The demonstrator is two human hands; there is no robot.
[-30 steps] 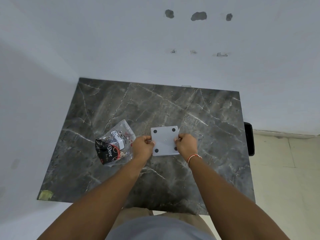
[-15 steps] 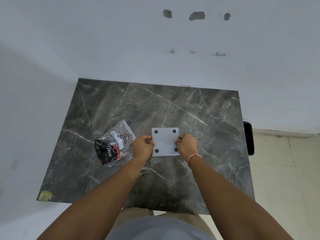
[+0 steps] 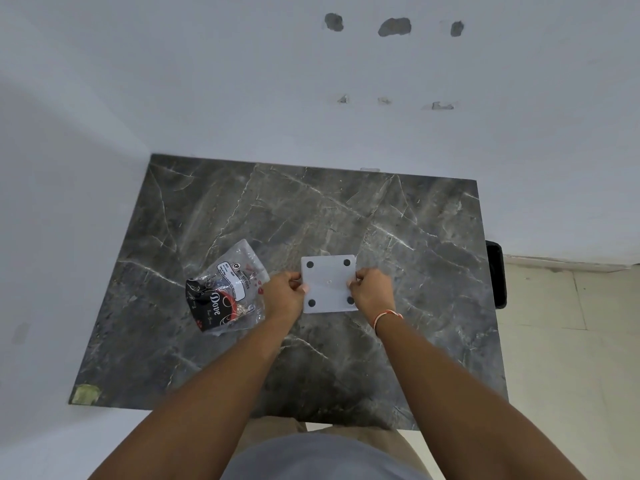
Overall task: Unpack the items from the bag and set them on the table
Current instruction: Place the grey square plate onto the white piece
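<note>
You hold one white square card [image 3: 329, 284] with four black dots over the middle of the table [image 3: 433, 220]; whether it touches the top, you cannot tell. Your left hand [image 3: 284, 296] pinches its left edge, your right hand [image 3: 372, 291] its right edge, fingers clamped on it. It looks light, thin and fairly stiff, so the side edges suit it. One crinkly plastic bag [image 3: 225, 292] lies just left of the card.
</note>
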